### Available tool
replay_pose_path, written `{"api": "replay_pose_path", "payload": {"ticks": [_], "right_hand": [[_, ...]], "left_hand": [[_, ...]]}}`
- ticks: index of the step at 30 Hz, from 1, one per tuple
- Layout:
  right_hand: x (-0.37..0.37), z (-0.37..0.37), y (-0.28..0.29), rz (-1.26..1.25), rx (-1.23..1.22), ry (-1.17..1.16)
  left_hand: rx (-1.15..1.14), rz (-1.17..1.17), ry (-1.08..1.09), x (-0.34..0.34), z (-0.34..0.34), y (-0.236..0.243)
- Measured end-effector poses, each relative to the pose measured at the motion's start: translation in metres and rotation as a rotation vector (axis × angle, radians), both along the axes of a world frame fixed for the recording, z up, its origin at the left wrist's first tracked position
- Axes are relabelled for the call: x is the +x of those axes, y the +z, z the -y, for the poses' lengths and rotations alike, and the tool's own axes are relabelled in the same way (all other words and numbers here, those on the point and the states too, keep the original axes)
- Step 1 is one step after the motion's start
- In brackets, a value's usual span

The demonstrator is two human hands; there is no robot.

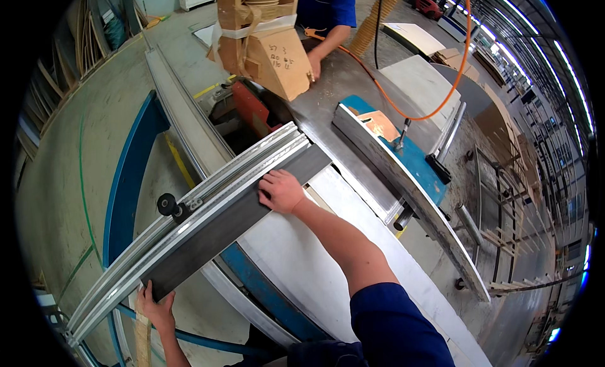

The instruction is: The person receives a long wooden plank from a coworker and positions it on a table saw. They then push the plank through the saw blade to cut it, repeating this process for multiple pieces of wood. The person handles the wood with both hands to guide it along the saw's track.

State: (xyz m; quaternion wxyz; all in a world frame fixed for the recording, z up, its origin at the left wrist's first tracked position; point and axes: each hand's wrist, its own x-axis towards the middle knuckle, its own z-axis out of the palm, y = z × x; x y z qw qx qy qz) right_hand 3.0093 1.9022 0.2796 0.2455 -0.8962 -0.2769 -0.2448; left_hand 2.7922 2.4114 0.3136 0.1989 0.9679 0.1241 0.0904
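A long dark grey board (222, 227) lies flat against a silver aluminium fence (183, 231), running from lower left to upper right. My left hand (159, 311) holds the board's lower left end, fingers at the corner and thumb along the near edge. Farther up, my right hand (281, 191) presses on the board near its upper end, its fingers bent and the palm side partly hidden. Under the board's right part is a white sliding table (302, 253). A black-knobbed stop (175, 208) sits on the fence, left of the board.
A metal saw table (318, 124) carries a blue-and-grey guide (391, 146). A cardboard-and-wood cover (274, 58) stands above a red part (255, 105). A co-worker's hand (314, 65) rests beside it. An orange hose (435, 113) hangs at right; a wooden strip (143, 335) stands below my left hand.
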Motion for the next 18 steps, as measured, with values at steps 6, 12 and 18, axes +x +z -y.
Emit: {"api": "replay_pose_path", "payload": {"ticks": [6, 12, 18], "right_hand": [[-0.024, -0.063, -0.011, -0.036, 0.124, 0.105], [-0.017, -0.037, -0.013, 0.02, 0.051, 0.027], [-0.006, -0.005, -0.019, 0.089, 0.027, -0.05]], "left_hand": [[0.022, 0.045, 0.012, 0.004, 0.02, -0.008], [-0.095, 0.015, 0.059, 0.021, 0.074, 0.0], [-0.118, 0.038, 0.046, 0.033, 0.109, -0.01]]}}
